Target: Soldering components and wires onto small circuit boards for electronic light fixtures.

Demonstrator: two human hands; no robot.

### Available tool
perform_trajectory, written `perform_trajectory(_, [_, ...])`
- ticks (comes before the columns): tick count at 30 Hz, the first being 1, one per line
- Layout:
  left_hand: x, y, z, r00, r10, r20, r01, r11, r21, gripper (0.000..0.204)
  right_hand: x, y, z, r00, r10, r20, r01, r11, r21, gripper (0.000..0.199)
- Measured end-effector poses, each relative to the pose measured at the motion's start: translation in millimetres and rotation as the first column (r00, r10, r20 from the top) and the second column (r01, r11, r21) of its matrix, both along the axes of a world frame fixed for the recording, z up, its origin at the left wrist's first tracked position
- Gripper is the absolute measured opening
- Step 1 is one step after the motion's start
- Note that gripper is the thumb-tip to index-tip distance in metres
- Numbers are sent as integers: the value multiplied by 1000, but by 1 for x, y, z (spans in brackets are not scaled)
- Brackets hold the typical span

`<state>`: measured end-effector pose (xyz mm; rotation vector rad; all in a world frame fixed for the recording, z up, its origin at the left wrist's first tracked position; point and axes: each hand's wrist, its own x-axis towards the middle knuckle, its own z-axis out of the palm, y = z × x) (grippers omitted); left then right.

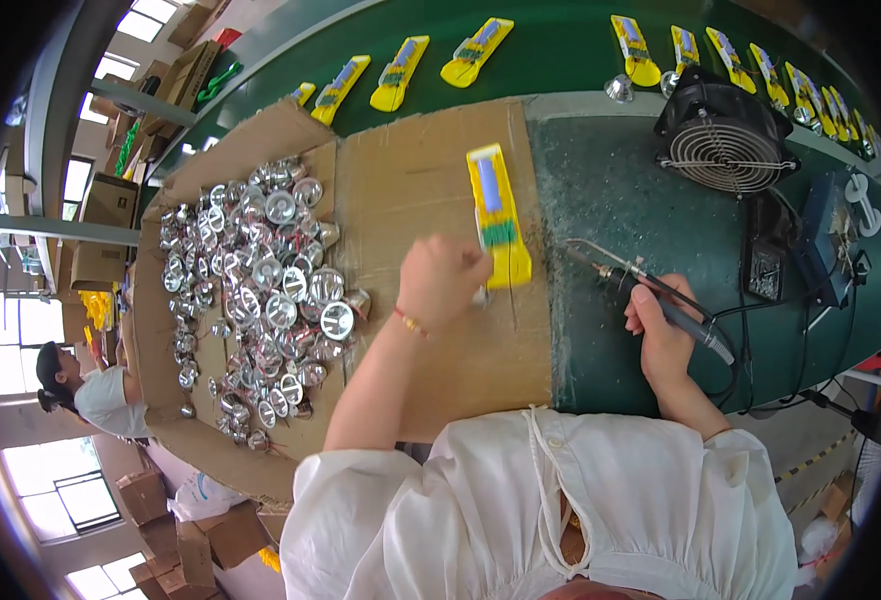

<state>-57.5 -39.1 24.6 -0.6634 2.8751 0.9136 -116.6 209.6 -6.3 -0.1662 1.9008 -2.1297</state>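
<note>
One green counter (620,200) carrying a cardboard sheet (420,180) | yellow casing (498,215) lies on it, circuit side up | left hand (443,280) curled, fingers closed at casing's lower end | right hand (660,335) clamped on soldering iron (650,290), tip just beside casing; best steadied, wrist resting low.

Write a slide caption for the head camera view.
Left hand steadies a yellow casing on cardboard; right hand holds a soldering iron beside shiny metal reflectors.

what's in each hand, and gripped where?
Right hand holds a soldering iron by its dark handle. Left hand rests closed at the lower end of the yellow part; grip can't be told.
</note>
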Motion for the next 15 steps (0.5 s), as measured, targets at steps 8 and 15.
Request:
perform_trajectory(8, [-207,-44,20,952,106,-288,-179,953,-243,34,0,-2,-2,995,-10,99,8,1000,13,12])
perform_trajectory(15, [-213,-112,-2,998,61,14,-54,958,-283,39,-1,-2,-1,990,14,142,-8,999,-45,13])
